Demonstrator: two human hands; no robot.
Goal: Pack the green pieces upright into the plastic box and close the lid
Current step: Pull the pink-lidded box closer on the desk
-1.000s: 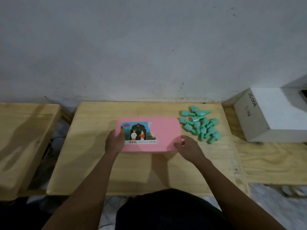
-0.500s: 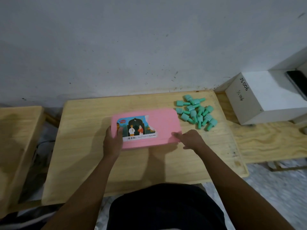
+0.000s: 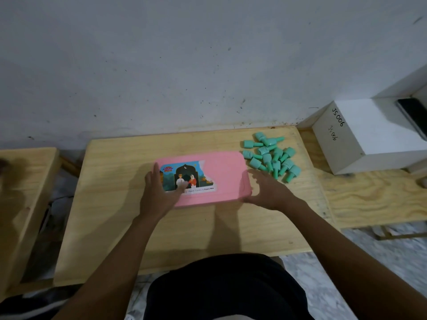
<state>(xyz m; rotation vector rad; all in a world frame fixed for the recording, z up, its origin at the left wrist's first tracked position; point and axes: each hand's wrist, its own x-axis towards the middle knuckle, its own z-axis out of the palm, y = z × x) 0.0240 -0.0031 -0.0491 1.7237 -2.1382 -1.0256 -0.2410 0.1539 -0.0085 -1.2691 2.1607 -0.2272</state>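
Head view, the only one: plastic box [image 3: 221,179] at frame centre, pink, lid [image 3: 227,168] shut on top with a picture label over its left half, lying on the pale wooden table [image 3: 120,218]. Left hand [image 3: 159,192] at the box's left end, fingers spread, thumb laid across the label, palm over the near-left corner. Right hand [image 3: 269,192] at the right end, fingers loosely parted and curled around the near-right corner, palm just beside the side wall; contact there blurred, hard to confirm. Neither grip pinching anything, both flat or cupped against the box. Judged from this: a two-ended hold to steady or square the box ahead of prising the lid off, since nothing can go in while shut. Green pieces [image 3: 271,155] in a loose heap right of centre, just beyond the box's far-right corner, all lying on their sides, several overlapping, none upright, none in a hand. Heap near the right hand, above and to its right in the frame, well apart from the left hand, so likely the right hand's job to fetch them. White carton [image 3: 360,144] with handwritten marks at the right edge, clear of the work. Packing not yet begun.
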